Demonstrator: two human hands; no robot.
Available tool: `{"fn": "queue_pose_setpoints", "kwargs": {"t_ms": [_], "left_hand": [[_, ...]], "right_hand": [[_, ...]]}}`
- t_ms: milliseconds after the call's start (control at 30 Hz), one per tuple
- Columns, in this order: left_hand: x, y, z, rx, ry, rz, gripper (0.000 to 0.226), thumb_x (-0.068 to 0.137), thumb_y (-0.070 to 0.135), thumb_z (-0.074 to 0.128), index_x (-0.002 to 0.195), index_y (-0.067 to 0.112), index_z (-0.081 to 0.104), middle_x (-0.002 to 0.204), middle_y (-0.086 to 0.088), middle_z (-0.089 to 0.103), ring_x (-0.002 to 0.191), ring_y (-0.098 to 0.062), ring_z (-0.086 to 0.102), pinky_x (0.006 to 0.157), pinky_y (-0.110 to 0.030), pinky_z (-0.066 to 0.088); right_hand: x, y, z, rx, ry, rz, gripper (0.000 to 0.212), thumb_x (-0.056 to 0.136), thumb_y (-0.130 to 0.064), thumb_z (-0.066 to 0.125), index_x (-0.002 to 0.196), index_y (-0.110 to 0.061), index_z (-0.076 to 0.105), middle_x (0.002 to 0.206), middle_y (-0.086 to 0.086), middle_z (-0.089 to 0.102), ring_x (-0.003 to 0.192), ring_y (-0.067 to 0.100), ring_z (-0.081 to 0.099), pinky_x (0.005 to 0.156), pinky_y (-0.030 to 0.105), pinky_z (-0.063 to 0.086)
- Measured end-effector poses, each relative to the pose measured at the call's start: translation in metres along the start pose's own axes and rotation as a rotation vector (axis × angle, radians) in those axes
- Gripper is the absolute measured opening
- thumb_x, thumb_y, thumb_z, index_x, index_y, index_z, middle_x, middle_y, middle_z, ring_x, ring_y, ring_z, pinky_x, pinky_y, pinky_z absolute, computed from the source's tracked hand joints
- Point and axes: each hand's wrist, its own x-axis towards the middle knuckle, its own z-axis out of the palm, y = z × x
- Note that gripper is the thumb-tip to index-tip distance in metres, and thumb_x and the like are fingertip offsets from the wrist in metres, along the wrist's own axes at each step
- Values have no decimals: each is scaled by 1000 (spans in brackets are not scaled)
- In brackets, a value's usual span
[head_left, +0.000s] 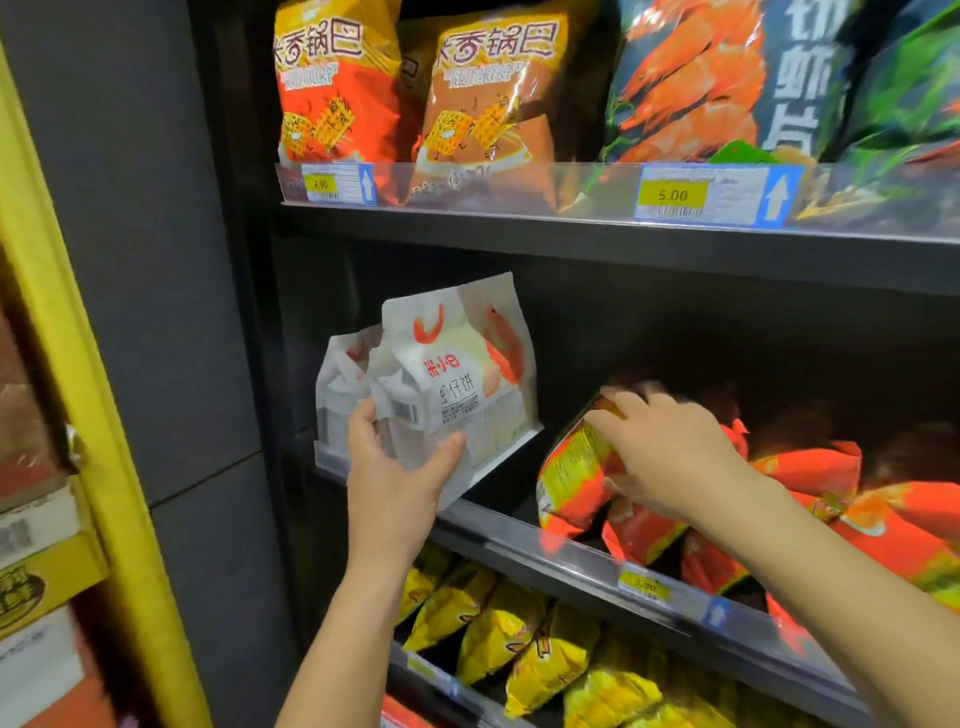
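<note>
**Two snack bags in hand at the middle shelf**

The left hand (395, 467) grasps the white bag (452, 374) from below. Its thumb presses the front panel near the base and its fingers wrap the barcode side. The bag stands upright at the left end of the middle shelf (519, 540), its base at the front edge. A second white bag (337, 384) touches it at its 9 o'clock.

At 3 o'clock from the white bag, the right hand (670, 452) closes its fingers over the top of an orange bag (576, 478). This bag is tilted, with its lower end at the shelf's front lip. More orange bags (810, 467) lie heaped at its 3 o'clock, and yellow bags (519, 634) fill the shelf at 6 o'clock.

Both bags look light and air-filled, with thin, crinkly, slick film and brittle snacks inside, so a hard squeeze would likely crush the contents. The white bag's flat gusseted base seems the firmer place to hold it. The orange bag is probably best taken by its sealed top seam, where the film is stiffest and least likely to slip.
</note>
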Motion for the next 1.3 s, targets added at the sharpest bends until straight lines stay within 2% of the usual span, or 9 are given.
{"fn": "queue_pose_setpoints", "kwargs": {"t_ms": [100,167,200,300,800,1033,1133,1233,1300], "left_hand": [[9,-11,27,77,-22,26,86,86,30,87,151,34,32,149,22,44,138,-2,42,101,-14,46],[14,-18,44,123,-31,27,86,86,30,86,149,39,28,140,27,37,135,3,35,89,0,42],[16,-21,51,155,-17,34,85,86,31,87,145,42,27,141,26,38,136,2,35,94,-4,45],[24,-38,67,257,45,55,90,81,35,90,148,35,31,150,9,44,141,-13,41,111,-43,51],[25,-77,78,547,86,-4,88,78,36,92,146,13,43,140,-8,55,132,-26,48,106,-43,48],[18,-77,78,626,145,-10,105,72,33,96,152,7,34,146,-16,42,138,-35,40,111,-48,43],[-1,-68,80,579,225,128,103,74,39,92,153,13,32,148,-11,37,138,-27,36,112,-47,37],[-20,-57,88,511,3,306,87,82,48,84,149,29,33,147,6,39,133,-4,30,110,-32,33],[-25,-53,96,524,-164,364,87,84,59,78,152,34,31,151,13,38,136,0,28,111,-29,34]], "right_hand": [[1,3,2,-15,21,-27,71,98,-49,64,158,-32,31,170,4,24,149,36,35,106,43,46],[1,4,2,-16,33,-35,71,98,-49,65,158,-31,31,170,4,24,149,36,35,106,43,46],[2,5,3,-15,37,-38,70,98,-48,65,158,-31,32,170,4,24,149,35,35,106,43,46],[2,6,5,-25,65,-45,69,99,-45,65,158,-30,33,170,5,24,147,34,37,102,42,47],[6,9,16,-43,139,-56,62,100,-35,66,155,-27,38,165,7,33,143,36,41,94,42,51],[8,9,14,-37,151,-59,60,100,-40,65,154,-27,41,167,8,31,142,36,42,95,42,51],[8,7,15,-32,150,-40,57,100,-42,64,151,-28,44,166,8,33,141,35,44,94,42,51],[9,5,14,-23,155,-19,51,101,-40,62,148,-27,47,165,7,36,139,35,46,93,42,52],[10,4,12,1,154,-5,51,101,-40,63,147,-27,47,164,7,37,138,34,46,92,42,53]]}}
